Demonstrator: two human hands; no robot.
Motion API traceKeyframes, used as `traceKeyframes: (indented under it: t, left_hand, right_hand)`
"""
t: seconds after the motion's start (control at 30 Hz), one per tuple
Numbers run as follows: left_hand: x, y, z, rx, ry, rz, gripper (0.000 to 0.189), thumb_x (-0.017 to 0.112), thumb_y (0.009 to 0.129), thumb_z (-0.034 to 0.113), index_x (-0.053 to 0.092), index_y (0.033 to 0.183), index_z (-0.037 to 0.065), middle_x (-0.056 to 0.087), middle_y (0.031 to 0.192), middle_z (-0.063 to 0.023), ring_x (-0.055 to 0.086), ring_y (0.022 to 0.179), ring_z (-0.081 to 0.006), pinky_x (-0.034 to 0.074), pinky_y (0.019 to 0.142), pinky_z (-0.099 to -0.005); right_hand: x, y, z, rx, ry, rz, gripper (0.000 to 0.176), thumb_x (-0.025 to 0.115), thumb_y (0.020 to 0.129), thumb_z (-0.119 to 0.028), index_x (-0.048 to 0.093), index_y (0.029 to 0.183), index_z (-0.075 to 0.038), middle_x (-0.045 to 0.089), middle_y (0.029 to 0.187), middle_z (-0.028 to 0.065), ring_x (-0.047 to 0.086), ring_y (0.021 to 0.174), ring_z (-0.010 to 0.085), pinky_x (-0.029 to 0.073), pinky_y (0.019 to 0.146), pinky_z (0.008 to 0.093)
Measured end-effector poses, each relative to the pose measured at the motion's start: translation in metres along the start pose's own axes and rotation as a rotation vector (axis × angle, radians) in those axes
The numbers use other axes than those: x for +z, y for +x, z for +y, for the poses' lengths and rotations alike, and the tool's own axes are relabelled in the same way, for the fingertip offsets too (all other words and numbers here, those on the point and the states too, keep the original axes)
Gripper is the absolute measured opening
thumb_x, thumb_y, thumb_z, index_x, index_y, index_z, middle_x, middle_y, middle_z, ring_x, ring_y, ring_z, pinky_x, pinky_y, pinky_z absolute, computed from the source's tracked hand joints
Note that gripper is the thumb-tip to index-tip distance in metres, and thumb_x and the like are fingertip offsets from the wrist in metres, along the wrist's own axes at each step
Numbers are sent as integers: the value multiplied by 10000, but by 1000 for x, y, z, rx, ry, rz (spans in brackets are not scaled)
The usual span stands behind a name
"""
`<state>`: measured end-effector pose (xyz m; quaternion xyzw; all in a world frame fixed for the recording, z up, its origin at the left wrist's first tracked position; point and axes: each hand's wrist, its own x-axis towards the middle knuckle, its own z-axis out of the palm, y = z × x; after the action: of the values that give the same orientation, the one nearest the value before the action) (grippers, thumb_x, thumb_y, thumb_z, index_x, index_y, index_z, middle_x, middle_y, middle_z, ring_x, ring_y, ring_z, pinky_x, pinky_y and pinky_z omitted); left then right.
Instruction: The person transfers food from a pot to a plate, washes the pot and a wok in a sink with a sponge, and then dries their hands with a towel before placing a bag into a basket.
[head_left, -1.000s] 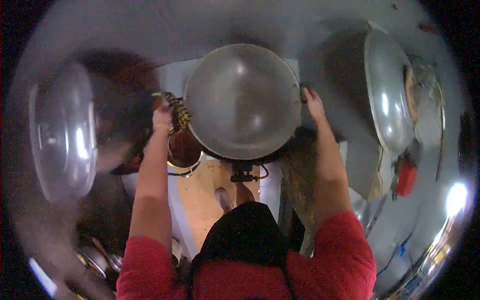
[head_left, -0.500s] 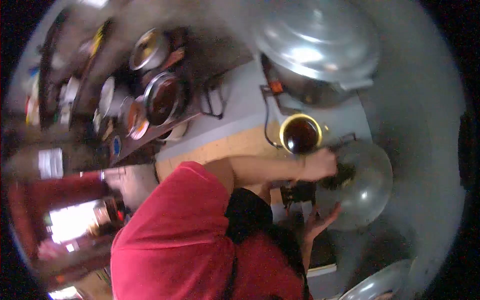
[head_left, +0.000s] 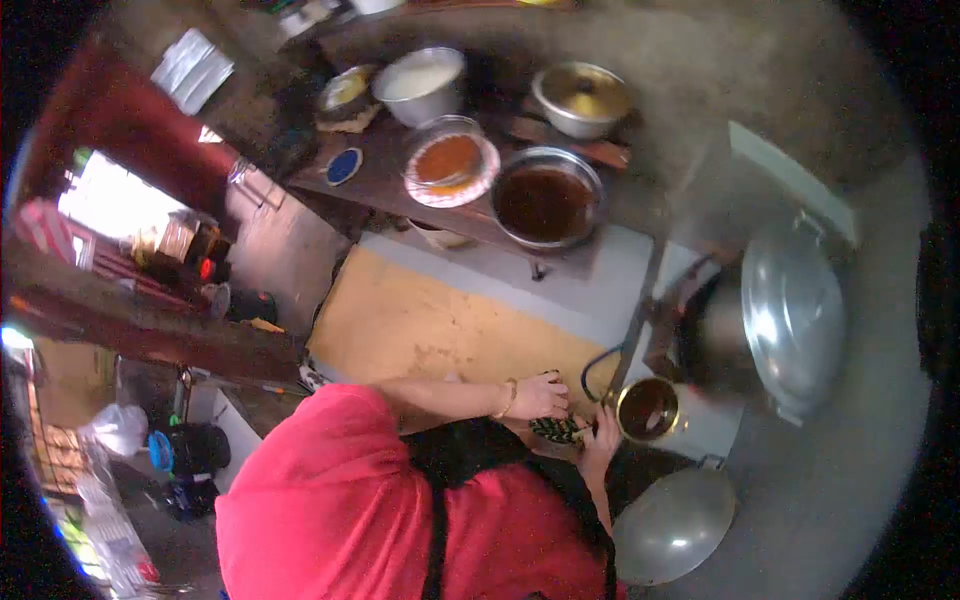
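A dark cloth with a pale pattern is bunched low over the near right edge of the tan board. My left hand, with a bracelet at its wrist, is closed on the cloth's upper part. On the cloth's right side, my right hand grips it with bent fingers; small details are blurred. Close to the right hand stands a yellow-rimmed pot of dark liquid. Below it lies a shallow metal wok, apart from both hands.
The tan board spans the counter. Behind it, a dark shelf carries a bowl of brown sauce, a plate with orange food, a white-filled pot and a yellow-filled bowl. A large metal lid leans at the right.
My hands have left the wok and come back over the board's edge with the cloth. The view has swung left, and the large lid now stands tilted farther right.
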<state>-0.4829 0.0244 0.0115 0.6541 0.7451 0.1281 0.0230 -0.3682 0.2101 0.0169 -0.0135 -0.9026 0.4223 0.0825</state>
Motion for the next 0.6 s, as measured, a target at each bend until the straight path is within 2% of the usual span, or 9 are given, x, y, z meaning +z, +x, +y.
traceKeyframes:
  t: [0.03, 0.07, 0.17, 0.3, 0.37, 0.47, 0.5, 0.53, 0.6]
  left_hand:
    - [-11, -17, -7, -52, 13, 61, 198, 527, 693, 164, 572, 885, 177, 526, 873, 52, 451, 946, -153, 341, 847, -336]
    - [-24, -38, -13, -69, 38, 85, 198, 527, 693, 164, 572, 885, 177, 526, 873, 52, 451, 946, -153, 341, 847, -336]
    - [-56, -117, -39, -200, 77, 195, 239, 531, 696, 165, 577, 930, 159, 529, 906, 28, 460, 982, -163, 342, 889, -339]
    - [-44, -237, -55, -458, 67, 229, 383, 548, 743, 217, 530, 1121, 163, 520, 1126, -25, 414, 1134, -203, 322, 948, -366]
    - [-29, -316, -66, -846, -117, 383, 329, 531, 777, 234, 554, 1091, 135, 552, 1099, -68, 476, 1082, -225, 368, 919, -358]
    - [-19, -445, -55, -1303, -224, -231, 259, 555, 750, 263, 627, 921, 82, 620, 946, -113, 585, 880, -298, 478, 729, -374]
    - [-25, -473, -40, -1654, -461, -191, 263, 540, 749, 274, 628, 888, 68, 630, 902, -116, 600, 819, -304, 484, 693, -378]
    - [-6, -521, -12, -1669, -492, -160, 263, 540, 749, 274, 628, 888, 68, 630, 902, -116, 600, 819, -304, 484, 693, -378]
    - [47, -606, 41, -1976, -514, -16, 277, 500, 773, 249, 604, 901, 26, 621, 897, -158, 599, 848, -327, 482, 680, -414]
  right_hand:
    - [12, 11, -7, -320, -315, -42, 434, 583, 608, -81, 550, 1037, -24, 455, 1172, 165, 415, 1094, 359, 308, 942, 465]
    - [32, 21, -14, -317, -277, -38, 350, 587, 582, -78, 562, 927, -24, 497, 1112, 148, 425, 1085, 338, 288, 950, 484]
    - [76, 56, -65, -395, -245, -100, 295, 575, 578, -55, 557, 871, -27, 533, 1044, 125, 435, 1068, 326, 275, 950, 500]
    - [134, 85, -158, -422, -267, -218, 233, 583, 630, -62, 556, 861, -57, 543, 965, 117, 448, 1034, 308, 254, 970, 477]
    - [173, 95, -192, -491, -314, -299, 180, 614, 636, -77, 545, 800, -53, 549, 886, 112, 482, 949, 292, 283, 939, 460]
    - [237, 110, -198, -525, -393, -564, 153, 639, 667, -141, 549, 764, -64, 541, 779, 95, 522, 819, 276, 339, 857, 425]
    - [247, 122, -201, -557, -421, -702, 130, 631, 683, -143, 560, 772, -81, 549, 793, 99, 526, 831, 286, 368, 828, 441]
    - [267, 126, -217, -591, -441, -754, 136, 637, 680, -152, 564, 775, -88, 554, 796, 97, 533, 818, 292, 388, 795, 449]
    - [301, 146, -251, -676, -457, -797, 154, 649, 671, -170, 572, 784, -99, 562, 797, 106, 547, 787, 310, 424, 741, 454]
